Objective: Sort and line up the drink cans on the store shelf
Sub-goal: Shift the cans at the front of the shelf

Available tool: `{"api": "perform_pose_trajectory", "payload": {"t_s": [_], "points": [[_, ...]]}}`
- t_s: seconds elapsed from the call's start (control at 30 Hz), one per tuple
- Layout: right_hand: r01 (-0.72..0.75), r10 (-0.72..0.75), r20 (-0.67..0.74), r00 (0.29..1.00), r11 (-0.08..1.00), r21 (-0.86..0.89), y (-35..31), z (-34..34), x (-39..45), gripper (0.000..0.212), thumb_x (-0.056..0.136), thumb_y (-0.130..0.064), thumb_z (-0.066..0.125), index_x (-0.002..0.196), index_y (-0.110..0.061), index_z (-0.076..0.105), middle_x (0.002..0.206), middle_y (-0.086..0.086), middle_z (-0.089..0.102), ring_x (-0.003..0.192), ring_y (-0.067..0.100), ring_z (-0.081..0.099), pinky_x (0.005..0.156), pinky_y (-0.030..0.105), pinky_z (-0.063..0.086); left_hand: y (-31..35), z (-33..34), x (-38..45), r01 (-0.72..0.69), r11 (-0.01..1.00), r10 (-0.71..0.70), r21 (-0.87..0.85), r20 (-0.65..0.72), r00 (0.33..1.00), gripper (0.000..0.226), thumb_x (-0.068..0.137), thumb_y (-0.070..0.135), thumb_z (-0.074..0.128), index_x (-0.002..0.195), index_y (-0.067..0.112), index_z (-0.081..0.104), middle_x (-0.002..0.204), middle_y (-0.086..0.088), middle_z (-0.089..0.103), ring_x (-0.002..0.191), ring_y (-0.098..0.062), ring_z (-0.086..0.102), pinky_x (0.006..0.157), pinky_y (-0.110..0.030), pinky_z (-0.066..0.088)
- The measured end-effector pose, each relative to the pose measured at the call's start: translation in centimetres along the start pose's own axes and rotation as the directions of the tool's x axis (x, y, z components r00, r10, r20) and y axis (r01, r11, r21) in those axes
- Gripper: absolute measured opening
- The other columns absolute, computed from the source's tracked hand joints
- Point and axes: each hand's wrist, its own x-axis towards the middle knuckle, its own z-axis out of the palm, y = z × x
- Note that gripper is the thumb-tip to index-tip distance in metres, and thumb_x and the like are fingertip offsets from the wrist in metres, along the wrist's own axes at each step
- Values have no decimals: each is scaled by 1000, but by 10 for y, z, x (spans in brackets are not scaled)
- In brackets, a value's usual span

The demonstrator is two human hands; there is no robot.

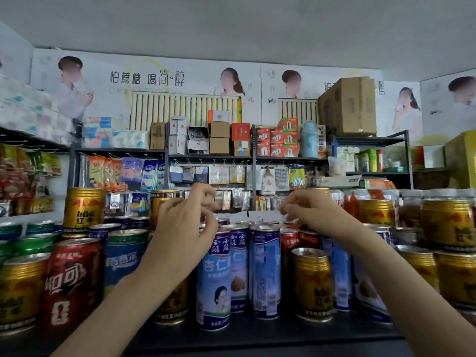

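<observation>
Both of your hands are raised above the cans on the dark shelf (257,333). Your left hand (180,228) hangs over the tall blue-and-white cans (215,279) at the middle of the shelf, its grip loosely curled with thumb and fingers apart; motion blur hides whether the fingertips touch a can top. Your right hand (314,215) hovers over the red cans (289,240) further back, fingers bunched near each other, and you cannot tell from the blur if it pinches anything. A short gold can (313,284) stands at the front, just right of the blue-and-white group. More gold cans (448,225) are stacked at the right, a red can (69,284) and a blue-green can (123,258) stand at the left, and one gold can (83,210) sits stacked higher behind them.
</observation>
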Motion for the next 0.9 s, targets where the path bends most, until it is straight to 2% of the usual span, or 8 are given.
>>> {"api": "perform_pose_trajectory", "payload": {"t_s": [0.07,0.17,0.27,0.4,0.57,0.67,0.8,0.9], "points": [[67,-73,136,988,997,49,3,-4,8,13,89,-28,59,89,-15,63,87,-4,63,81,8,59,69,14,46,6,1,10,43,998,-48,52,99,994,27,89,14,50,107,32,41,90,20,61,79,5,56,100,-38,39],[185,-141,340,930,978,-101,-7,5,32,34,80,-40,67,106,-20,58,107,-5,60,100,8,56,84,21,44,10,-6,20,115,975,-161,190,251,954,31,91,19,50,119,28,41,89,19,64,62,8,49,94,-35,42],[218,-90,503,859,955,-201,-19,28,45,59,76,-37,74,125,-20,46,122,-1,54,109,13,51,91,27,42,15,-7,21,131,958,-213,255,328,921,42,91,19,52,129,27,34,91,17,65,80,3,57,96,-32,42],[242,-118,450,885,943,-229,-11,47,49,58,73,-28,78,120,-22,44,119,-1,55,103,15,52,88,30,44,17,-8,16,148,948,-237,281,319,917,42,93,18,50,130,27,32,94,13,66,86,-1,60,88,-24,45],[225,-165,444,880,971,-84,-8,44,46,58,68,-23,82,109,-26,41,110,0,55,101,18,53,85,34,46,12,-11,14,169,942,-255,288,292,922,39,93,18,50,128,26,36,89,11,67,78,0,61,77,-17,47],[229,-188,451,873,973,-38,-9,41,44,59,67,-20,83,111,-22,42,110,3,55,98,20,53,87,37,47,11,-13,14,172,946,-253,276,295,921,34,93,17,50,124,25,40,86,12,66,78,1,59,84,-20,44],[189,-134,479,868,980,-69,-10,39,46,56,72,-19,79,116,-21,45,115,1,57,105,18,55,94,37,47,12,-11,16,147,944,-242,295,318,917,27,94,18,47,119,27,44,90,10,66,86,-4,60,94,-28,43],[128,-122,433,893,992,15,-9,25,49,37,83,-20,69,114,-20,49,114,0,60,104,15,59,92,34,50,11,-9,15,145,947,-238,286,321,917,26,94,20,47,118,29,45,89,9,66,86,-6,61,96,-31,42]]}}
